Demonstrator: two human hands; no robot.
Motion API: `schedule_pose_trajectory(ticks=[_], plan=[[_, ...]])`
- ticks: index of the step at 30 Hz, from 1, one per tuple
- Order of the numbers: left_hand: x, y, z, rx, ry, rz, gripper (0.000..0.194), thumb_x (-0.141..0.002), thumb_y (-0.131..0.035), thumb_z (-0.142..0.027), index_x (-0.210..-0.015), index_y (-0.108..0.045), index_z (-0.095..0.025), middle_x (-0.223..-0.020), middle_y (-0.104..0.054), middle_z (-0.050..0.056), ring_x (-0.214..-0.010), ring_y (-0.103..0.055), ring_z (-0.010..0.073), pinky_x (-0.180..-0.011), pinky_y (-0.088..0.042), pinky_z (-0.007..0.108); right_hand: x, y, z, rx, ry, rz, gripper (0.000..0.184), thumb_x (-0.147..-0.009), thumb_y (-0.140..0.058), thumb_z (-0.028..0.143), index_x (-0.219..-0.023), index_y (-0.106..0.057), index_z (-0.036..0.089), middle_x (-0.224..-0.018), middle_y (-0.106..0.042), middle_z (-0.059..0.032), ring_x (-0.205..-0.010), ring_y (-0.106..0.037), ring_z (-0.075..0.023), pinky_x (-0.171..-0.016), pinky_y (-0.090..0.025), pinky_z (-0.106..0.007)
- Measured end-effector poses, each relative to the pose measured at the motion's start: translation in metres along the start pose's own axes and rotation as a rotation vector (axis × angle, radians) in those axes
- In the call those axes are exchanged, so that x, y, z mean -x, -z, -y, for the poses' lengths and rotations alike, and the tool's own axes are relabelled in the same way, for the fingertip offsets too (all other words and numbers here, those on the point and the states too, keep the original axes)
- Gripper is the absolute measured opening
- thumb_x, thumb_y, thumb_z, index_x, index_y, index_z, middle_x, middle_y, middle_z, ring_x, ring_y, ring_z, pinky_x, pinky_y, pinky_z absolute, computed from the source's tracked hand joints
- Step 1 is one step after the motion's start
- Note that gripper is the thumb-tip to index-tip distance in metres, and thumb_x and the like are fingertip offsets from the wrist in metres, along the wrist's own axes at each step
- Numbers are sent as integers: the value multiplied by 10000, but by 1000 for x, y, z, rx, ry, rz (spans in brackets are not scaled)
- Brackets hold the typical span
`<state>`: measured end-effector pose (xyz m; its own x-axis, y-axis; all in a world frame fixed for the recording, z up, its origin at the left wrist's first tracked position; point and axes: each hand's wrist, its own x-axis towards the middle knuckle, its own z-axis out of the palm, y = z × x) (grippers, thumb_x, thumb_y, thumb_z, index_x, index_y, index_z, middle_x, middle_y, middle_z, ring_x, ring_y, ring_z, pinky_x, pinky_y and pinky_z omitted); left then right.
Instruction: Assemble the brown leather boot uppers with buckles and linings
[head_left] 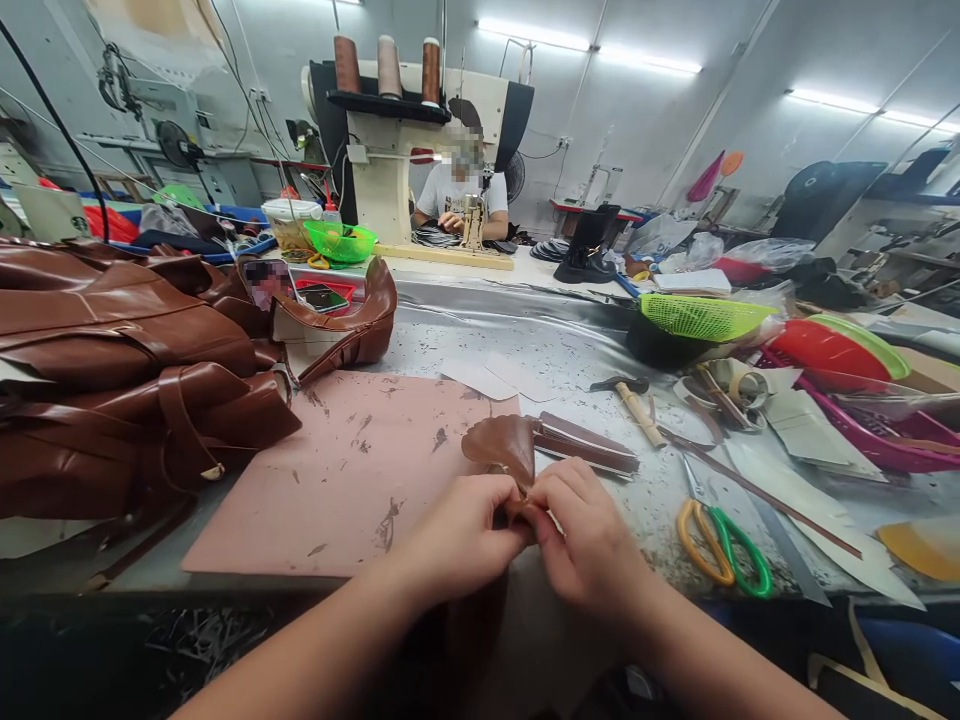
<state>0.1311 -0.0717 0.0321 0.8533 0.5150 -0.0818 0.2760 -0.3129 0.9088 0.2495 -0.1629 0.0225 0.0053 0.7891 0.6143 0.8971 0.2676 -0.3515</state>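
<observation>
My left hand (pixel 472 530) and my right hand (pixel 581 525) meet over the bench's front edge, both closed on one brown leather piece (pixel 504 445). Its broad, rounded end spreads out beyond my fingers onto the bench, and a darker part hangs below my hands. Fingers hide the pinched spot. Just past the piece lie narrow brown leather strips (pixel 589 445) with pale edges. A pink cutting board (pixel 322 490) with dark scuffs extends to the left of my hands. Scissors (pixel 724 545) with one orange and one green handle lie right of my right hand.
Brown leather boots (pixel 112 370) are heaped at the left. A hammer (pixel 637 410), a long brown strap (pixel 780 500) and a magenta basket (pixel 885 430) lie to the right. Across the bench, a person (pixel 461 195) sits behind a sewing machine (pixel 412 130) with thread spools.
</observation>
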Motion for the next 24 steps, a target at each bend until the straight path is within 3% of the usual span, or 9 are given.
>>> schedule_pose_trajectory(ticks=[2,4,7,10,14,17,20,22,24], plan=[[0,1,2,-2,-1,-17,210,-679,-538,-239,-552,-380,-186,-566,-417,-47,-559,-388,108,-506,-299,230,-1,3,-2,-85,-95,16,180,-851,-393,101,-707,-439,198,-677,-501,-32,-654,-471,-163,-563,-424,-287],[2,4,3,8,-4,-26,186,-672,-552,-252,-566,-417,-182,-584,-443,-43,-572,-413,110,-516,-316,227,-4,8,-5,-164,-85,75,156,-862,-391,119,-742,-447,202,-820,-558,-68,-731,-542,-160,-598,-460,-279],[7,10,1,46,17,-12,127,-653,-567,-241,-603,-469,-177,-594,-466,-45,-578,-435,109,-529,-337,219,-15,18,-11,-201,96,266,142,-878,-381,134,-780,-454,208,-1118,-572,-137,-988,-572,-186,-709,-489,-295],[15,16,-4,133,42,21,111,-648,-573,-256,-644,-504,-169,-620,-476,-40,-596,-444,113,-551,-354,223,-30,25,-15,-129,295,451,150,-887,-394,151,-783,-484,209,-1140,-614,-116,-993,-585,-193,-739,-487,-323],[22,28,-7,296,25,93,152,-637,-599,-273,-722,-545,-159,-646,-466,-36,-628,-437,116,-584,-364,229,-51,24,-13,-42,556,427,107,-858,-434,135,-814,-507,200,-1196,-593,-113,-1124,-505,-231,-931,-395,-436],[25,41,-5,370,-13,164,151,-625,-623,-262,-672,-529,-154,-638,-462,-38,-625,-427,107,-594,-355,227,-65,19,-9,-135,586,409,107,-859,-401,137,-814,-474,201,-1102,-617,-124,-1095,-526,-200,-1015,-324,-453],[28,54,-5,357,-14,173,151,-633,-615,-268,-632,-510,-158,-613,-443,-47,-602,-411,99,-574,-336,221,-74,9,-5,-154,638,355,142,-870,-357,151,-778,-450,208,-805,-619,-64,-735,-590,-154,-943,-388,-447],[30,59,-6,254,14,102,136,-639,-615,-261,-643,-524,-160,-611,-471,-47,-596,-427,100,-569,-340,219,-73,1,-4,-90,668,272,194,-869,-339,153,-707,-423,220,-636,-549,-15,-565,-514,-144,-724,-472,-356],[33,61,-5,82,34,-10,113,-643,-619,-243,-654,-543,-159,-612,-506,-45,-591,-446,102,-557,-341,214,-65,-9,-1,-2,620,200,235,-864,-332,146,-653,-390,231,-546,-490,6,-477,-440,-140,-502,-392,-267]])
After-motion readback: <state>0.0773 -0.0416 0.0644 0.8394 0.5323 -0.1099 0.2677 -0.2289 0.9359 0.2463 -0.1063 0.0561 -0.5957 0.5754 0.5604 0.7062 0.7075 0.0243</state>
